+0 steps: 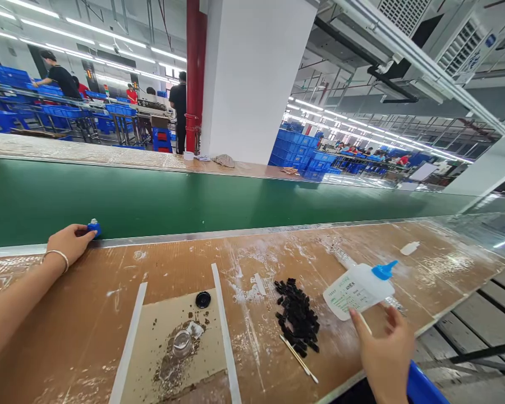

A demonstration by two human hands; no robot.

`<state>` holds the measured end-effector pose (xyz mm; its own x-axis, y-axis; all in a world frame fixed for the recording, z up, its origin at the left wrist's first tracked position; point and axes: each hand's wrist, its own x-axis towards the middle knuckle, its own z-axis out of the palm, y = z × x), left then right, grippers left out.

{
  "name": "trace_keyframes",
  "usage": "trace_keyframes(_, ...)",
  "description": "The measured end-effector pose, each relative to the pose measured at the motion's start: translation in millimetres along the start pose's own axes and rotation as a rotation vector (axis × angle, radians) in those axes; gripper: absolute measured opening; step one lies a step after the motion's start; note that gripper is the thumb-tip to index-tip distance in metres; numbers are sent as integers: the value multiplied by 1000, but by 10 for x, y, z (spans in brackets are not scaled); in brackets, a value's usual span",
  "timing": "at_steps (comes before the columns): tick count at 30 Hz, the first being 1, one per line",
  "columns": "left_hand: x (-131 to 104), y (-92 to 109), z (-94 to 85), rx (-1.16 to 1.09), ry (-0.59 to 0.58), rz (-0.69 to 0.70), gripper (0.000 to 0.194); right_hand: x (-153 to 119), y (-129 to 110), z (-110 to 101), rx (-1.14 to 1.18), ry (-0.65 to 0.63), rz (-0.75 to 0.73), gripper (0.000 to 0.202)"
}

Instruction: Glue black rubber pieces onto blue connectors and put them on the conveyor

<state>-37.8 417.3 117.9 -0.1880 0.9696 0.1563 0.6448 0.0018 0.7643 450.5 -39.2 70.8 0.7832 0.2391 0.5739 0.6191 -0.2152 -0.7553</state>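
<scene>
At the near edge of the green belt, my left hand [72, 245] pinches a small blue item [94, 227] with a pale top. On the right, my right hand [382, 342] is at the lower edge of a white bottle [356, 292] with a blue nozzle cap and a printed label, its thumb against the bottle. The bottle is tilted, its nozzle toward the upper right. Left of it lies a pile of black pieces [298, 317], with cotton swabs [298, 359] beside it. A small clear dish [182, 343] and a round black cap [202, 299] rest on the taped cardboard [151, 331].
The green belt [160, 202] crosses behind the brown table [88, 314]. A small white bottle [409, 248] lies at the right. Below my right hand is a blue bin [425, 387]. People and blue crates [294, 148] are beyond the belt.
</scene>
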Motion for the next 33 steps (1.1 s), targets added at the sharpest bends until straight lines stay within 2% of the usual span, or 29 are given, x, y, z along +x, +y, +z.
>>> trace_keyframes(1, -41, 23, -1, -58, 20, -8, 26, -95, -98, -16, -65, 15, -59, 65)
trace_keyframes(2, -89, 45, 1, -123, 45, -21, 26, -190, -196, -1, -91, -32, -130, 52)
trace_keyframes(4, -213, 85, 17, -281, 92, -64, 24, -338, -372, 125, -79, -277, -282, 30)
trace_keyframes(6, -385, 108, 34, -481, 98, -108, 19, -383, -487, 347, -68, -498, -382, 27)
trace_keyframes(10, -876, 42, -17, -839, -61, -173, 5, -197, -512, 788, -147, -702, -421, 23)
trace_keyframes(15, -1481, -154, -221, -966, -237, -309, 10, 56, -420, 1038, -232, -927, -372, 7)
trace_keyframes(17, -1613, -193, -271, -991, -264, -340, 10, 98, -402, 1082, -202, -982, -327, 5)
trace_keyframes(20, -1681, -199, -284, -1021, -275, -341, 9, 135, -411, 1099, -92, -1028, -196, 6)
trace_keyframes(24, -1682, -190, -259, -1025, -296, -322, 7, 124, -513, 1019, 195, -1045, 106, 29)
trace_keyframes(27, -1695, -205, -252, -1030, -320, -304, 13, 29, -648, 942, 459, -999, 319, 42)
trace_keyframes(30, -1715, -224, -251, -1027, -334, -287, 17, -105, -785, 915, 650, -965, 453, 39)
trace_keyframes(33, -1730, -234, -250, -1022, -344, -276, 17, -218, -886, 932, 753, -990, 518, 35)
